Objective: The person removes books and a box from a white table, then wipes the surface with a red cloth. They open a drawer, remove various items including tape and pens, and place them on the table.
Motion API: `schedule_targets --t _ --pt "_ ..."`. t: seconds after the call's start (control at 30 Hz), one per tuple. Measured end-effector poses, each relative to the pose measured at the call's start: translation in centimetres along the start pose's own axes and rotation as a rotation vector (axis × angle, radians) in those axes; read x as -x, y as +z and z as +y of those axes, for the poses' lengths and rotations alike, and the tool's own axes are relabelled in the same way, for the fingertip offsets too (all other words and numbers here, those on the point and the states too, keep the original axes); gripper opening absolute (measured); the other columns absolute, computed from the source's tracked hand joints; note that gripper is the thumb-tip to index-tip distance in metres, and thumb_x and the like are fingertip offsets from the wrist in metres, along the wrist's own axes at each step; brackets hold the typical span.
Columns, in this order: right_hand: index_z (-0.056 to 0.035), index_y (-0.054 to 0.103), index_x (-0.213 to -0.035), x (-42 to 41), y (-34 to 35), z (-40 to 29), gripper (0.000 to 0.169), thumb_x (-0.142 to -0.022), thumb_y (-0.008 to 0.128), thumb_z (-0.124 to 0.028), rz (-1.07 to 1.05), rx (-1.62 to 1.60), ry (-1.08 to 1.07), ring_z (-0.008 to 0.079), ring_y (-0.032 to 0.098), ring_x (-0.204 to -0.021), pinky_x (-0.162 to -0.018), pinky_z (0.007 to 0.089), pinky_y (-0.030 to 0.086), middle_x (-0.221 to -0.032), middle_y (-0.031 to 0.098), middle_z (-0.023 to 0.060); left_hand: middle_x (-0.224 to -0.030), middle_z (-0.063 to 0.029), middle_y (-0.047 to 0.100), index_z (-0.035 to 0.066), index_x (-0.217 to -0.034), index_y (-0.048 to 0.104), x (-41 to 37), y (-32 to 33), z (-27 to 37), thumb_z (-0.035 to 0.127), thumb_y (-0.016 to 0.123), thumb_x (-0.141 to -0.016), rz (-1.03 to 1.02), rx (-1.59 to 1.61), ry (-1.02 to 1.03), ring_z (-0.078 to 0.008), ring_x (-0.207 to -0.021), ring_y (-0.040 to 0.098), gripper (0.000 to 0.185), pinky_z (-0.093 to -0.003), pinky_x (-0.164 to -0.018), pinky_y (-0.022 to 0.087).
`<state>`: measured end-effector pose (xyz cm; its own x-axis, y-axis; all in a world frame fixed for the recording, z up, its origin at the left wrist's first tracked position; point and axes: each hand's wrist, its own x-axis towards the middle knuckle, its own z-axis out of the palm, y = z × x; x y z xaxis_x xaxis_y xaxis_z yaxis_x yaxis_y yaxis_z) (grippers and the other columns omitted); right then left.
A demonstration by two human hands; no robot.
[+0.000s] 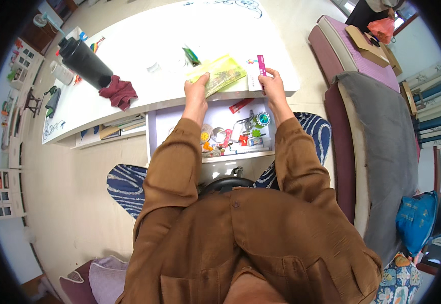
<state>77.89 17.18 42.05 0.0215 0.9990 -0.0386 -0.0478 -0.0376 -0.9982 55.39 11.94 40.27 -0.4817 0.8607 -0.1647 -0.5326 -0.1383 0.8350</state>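
Observation:
My left hand (196, 92) grips the near left end of a translucent yellow-green flat packet (226, 73), its thumb lying on top. The packet is held over the white table (137, 45). To its right, my right hand (274, 88) pinches a white and magenta carton (255, 76) that bears writing. Below both hands an open white drawer (239, 157) holds small odds and ends, among them a red flat packet (241, 105), a round blue-green item (262, 119) and a yellow flower-shaped piece (205, 136). My left forearm hides part of the drawer.
On the table stand a black bottle (85, 62) with a maroon cloth (118, 92) against it, a white bottle (61, 73) and a small green packet (191, 56). A grey-covered sofa (380, 152) runs along the right. Another person's hand (391, 13) is by a red bag (381, 29).

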Motion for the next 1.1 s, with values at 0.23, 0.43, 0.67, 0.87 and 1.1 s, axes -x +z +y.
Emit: schedule_targets --t 0.23,0.43,0.67,0.87,1.1 --pt "0.0060 0.050 -0.139 -5.4 0.8 0.8 0.060 -0.083 0.066 -0.010 -0.021 0.326 -0.023 0.0226 0.065 -0.097 -0.076 0.0330 0.053 -0.117 0.067 0.0200 -0.111 -0.0181 0.062 -0.008 -0.119 0.055 -3.6 7.4 -1.7 0.010 0.062 -0.084 0.101 0.078 -0.146 -0.0284 -0.092 0.063 0.040 -0.0396 -0.069 0.054" --pt "-0.0010 0.068 -0.113 -2.6 -0.8 0.1 0.037 -0.083 0.067 -0.023 0.067 0.605 -0.278 0.0284 0.067 -0.101 -0.087 0.0365 0.052 -0.115 0.068 0.0209 -0.123 -0.0204 0.058 -0.014 -0.129 0.049 -0.2 6.3 2.8 0.020 0.064 -0.091 -0.031 -0.354 -0.154 -0.0276 -0.109 0.054 0.053 -0.0355 -0.096 0.044" --pt "-0.0129 0.070 -0.116 6.7 -3.9 7.5 0.038 -0.079 0.069 -0.023 -0.238 1.153 -0.265 0.0317 0.052 -0.125 -0.102 0.0433 0.044 -0.125 0.063 0.0150 -0.104 -0.0141 0.071 0.000 -0.120 0.066 5.4 -10.9 0.3 0.024 0.068 -0.086 -0.154 -1.050 0.173 -0.0215 -0.091 0.068 0.042 -0.0347 -0.082 0.053" --pt "-0.0214 0.059 -0.134 5.1 -4.4 12.6 0.058 -0.077 0.061 -0.010 -0.305 1.550 -0.130 0.0324 0.045 -0.134 -0.106 0.0677 0.028 -0.140 0.053 0.0123 -0.146 -0.0169 0.047 0.019 -0.137 0.057 6.4 -17.5 -5.2 0.032 0.076 -0.074 -0.270 -2.055 0.147 -0.0357 -0.136 0.042 0.067 -0.0627 -0.104 0.037" --pt "-0.0153 0.067 -0.110 5.2 -4.4 15.6 0.030 -0.081 0.059 -0.014 -0.326 1.917 -0.441 0.0299 0.064 -0.100 -0.117 0.0591 0.017 -0.102 0.066 0.0123 -0.138 -0.0092 0.047 0.026 -0.137 0.055 5.5 -17.2 -5.1 0.034 0.085 -0.066 -0.438 -2.176 -0.178 -0.0322 -0.132 0.044 0.077 -0.0600 -0.099 0.041"
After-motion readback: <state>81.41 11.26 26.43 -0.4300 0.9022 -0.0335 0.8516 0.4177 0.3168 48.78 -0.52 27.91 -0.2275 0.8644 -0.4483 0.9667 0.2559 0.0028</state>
